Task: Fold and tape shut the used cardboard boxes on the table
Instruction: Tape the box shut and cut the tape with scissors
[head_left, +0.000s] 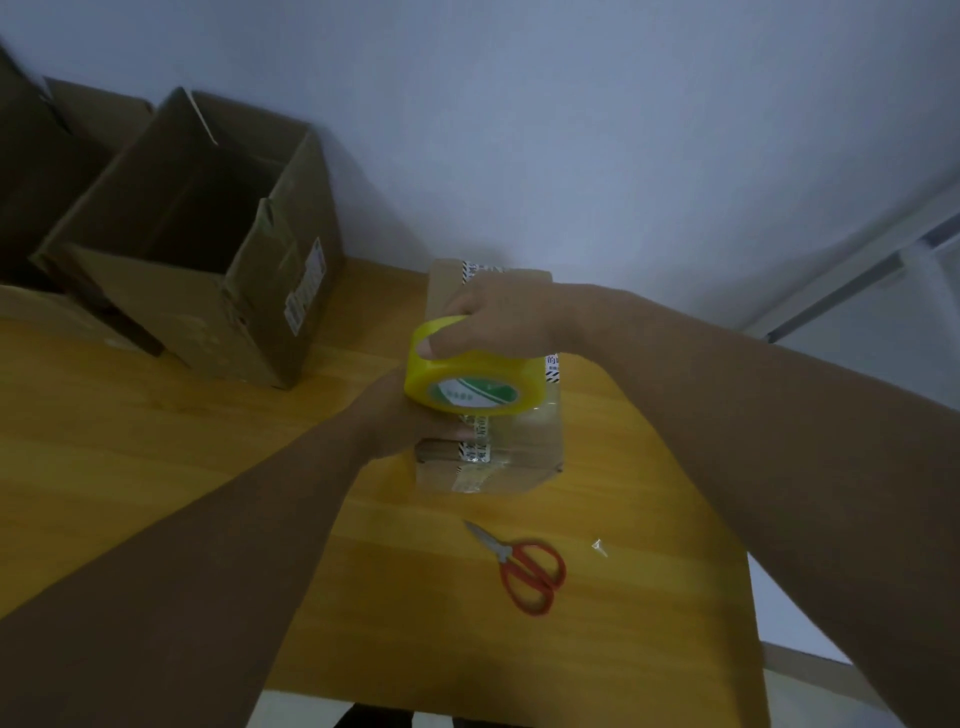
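Note:
A small closed cardboard box lies near the middle of the wooden table, with printed tape along its top seam. Over it, my right hand grips a yellow roll of tape, thumb on the roll's rim. A clear strip of tape lies across the box's near end. My left hand presses down on the box's left side just under the roll, fingers laid flat on the top.
A large open cardboard box stands at the back left, with more cardboard boxes behind it. Red-handled scissors lie on the table in front of the small box. The table's right edge runs close by.

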